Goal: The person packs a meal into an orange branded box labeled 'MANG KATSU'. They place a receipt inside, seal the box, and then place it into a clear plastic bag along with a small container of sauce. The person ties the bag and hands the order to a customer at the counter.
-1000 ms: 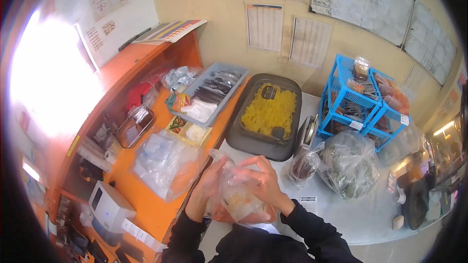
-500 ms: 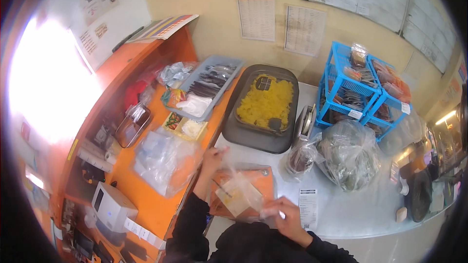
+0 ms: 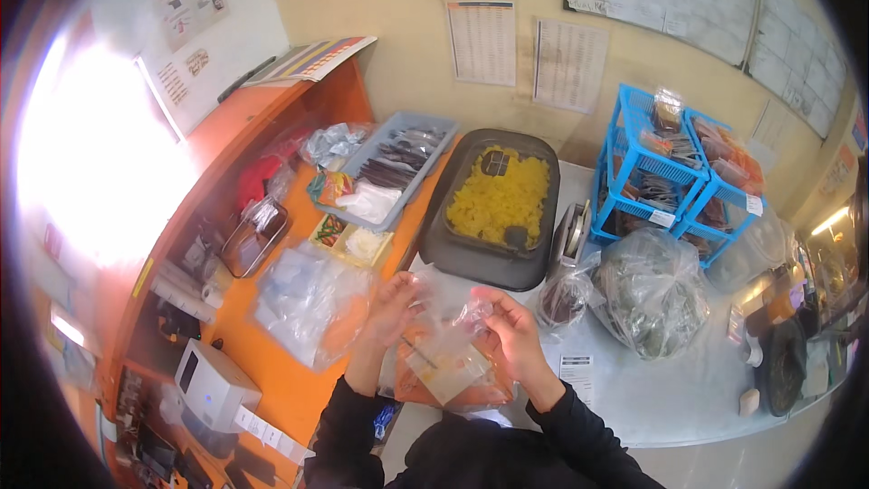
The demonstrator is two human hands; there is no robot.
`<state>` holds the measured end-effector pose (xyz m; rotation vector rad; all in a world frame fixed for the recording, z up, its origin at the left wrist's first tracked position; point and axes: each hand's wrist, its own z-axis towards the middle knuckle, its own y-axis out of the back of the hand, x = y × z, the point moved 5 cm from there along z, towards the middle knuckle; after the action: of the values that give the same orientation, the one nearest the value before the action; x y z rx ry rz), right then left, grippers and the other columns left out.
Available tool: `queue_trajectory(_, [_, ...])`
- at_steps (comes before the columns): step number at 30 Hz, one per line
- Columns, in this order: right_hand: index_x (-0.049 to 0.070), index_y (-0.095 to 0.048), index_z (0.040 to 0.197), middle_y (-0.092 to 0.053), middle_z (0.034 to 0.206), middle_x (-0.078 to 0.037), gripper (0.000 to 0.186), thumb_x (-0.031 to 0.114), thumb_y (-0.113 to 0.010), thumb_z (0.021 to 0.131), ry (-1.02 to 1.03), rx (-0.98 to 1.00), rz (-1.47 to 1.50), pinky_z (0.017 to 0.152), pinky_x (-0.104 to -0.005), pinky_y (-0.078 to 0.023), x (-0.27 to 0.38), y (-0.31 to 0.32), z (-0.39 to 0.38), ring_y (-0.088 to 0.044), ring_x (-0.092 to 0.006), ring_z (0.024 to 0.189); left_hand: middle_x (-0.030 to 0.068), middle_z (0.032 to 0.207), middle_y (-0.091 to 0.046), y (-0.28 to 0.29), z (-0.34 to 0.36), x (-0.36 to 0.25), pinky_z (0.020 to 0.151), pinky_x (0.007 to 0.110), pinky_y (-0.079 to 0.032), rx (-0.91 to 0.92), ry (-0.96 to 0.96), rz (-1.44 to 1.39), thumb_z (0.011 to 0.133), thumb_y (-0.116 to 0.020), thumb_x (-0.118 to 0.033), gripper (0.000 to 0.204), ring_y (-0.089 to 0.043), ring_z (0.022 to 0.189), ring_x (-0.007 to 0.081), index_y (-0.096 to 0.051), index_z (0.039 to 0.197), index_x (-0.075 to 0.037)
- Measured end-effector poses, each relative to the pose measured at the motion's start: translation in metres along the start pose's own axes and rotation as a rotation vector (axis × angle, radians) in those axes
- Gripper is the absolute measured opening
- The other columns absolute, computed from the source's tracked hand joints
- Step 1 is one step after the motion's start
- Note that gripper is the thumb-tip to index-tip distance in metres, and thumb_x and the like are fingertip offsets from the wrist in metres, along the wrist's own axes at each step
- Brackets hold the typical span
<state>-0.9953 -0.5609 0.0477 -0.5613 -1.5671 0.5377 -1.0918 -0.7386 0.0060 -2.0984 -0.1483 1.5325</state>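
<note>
A clear plastic bag [image 3: 442,319] is stretched between my two hands at the front of the counter. My left hand [image 3: 391,310] pinches its upper left side, and my right hand [image 3: 514,335] has fingers closed on the upper right corner. Through the film a flat pale square [image 3: 445,369] with a thin dark strip shows over an orange surface [image 3: 489,391]; whether both lie inside the bag I cannot tell. Just beyond my hands stands a dark tray [image 3: 436,249] bearing a pan of yellow food [image 3: 502,195].
To the left lie loose clear bags [image 3: 308,303], a yellow box of garnishes [image 3: 365,263] and a grey-blue bin [image 3: 425,190] of cutlery. A white printer [image 3: 213,385] sits nearer. On the right are blue baskets [image 3: 674,208], a large filled bag [image 3: 654,294] and a paper slip [image 3: 577,376].
My right hand has risen from the bag's lower right to its upper right, closer to my left hand. The bag's upper part is now lifted between them. The view has shifted slightly.
</note>
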Motion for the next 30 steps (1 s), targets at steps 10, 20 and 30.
queue_trajectory(10, [0.012,-0.028,0.144,-0.064,0.106,-0.012,0.06,-0.006,-0.039,0.088,-0.114,0.139,0.063,0.072,-0.0241,-0.048,0.004,-0.005,0.017,-0.06,-0.0133,0.089,0.0027,0.081,-0.06,0.015,-0.003,0.004,0.057,0.026,-0.041,0.171,0.123,0.154,0.091,-0.057,-0.015,0.006,-0.053,0.065,0.0104,-0.054,0.089,-0.01])
queue_trajectory(20, [0.009,-0.031,0.143,-0.061,0.109,-0.011,0.058,-0.002,-0.045,0.088,0.45,0.114,-0.868,0.076,-0.0284,-0.045,0.041,-0.021,0.034,-0.059,-0.0158,0.089,0.0139,0.089,-0.066,-0.072,-0.039,-0.026,0.084,0.037,-0.046,0.389,-0.046,0.894,0.095,-0.041,-0.031,0.041,-0.059,0.087,0.0209,-0.066,0.09,0.001])
queue_trajectory(30, [0.003,-0.056,0.116,-0.058,0.109,-0.012,0.032,0.02,-0.059,0.09,0.985,-0.784,-0.877,0.076,-0.0314,-0.043,0.073,0.132,-0.061,-0.056,-0.0184,0.091,0.0163,0.126,-0.052,-0.113,-0.011,-0.01,0.097,0.04,-0.041,0.454,0.037,-0.23,0.09,-0.047,-0.019,0.036,-0.055,0.109,0.0288,-0.053,0.119,0.002])
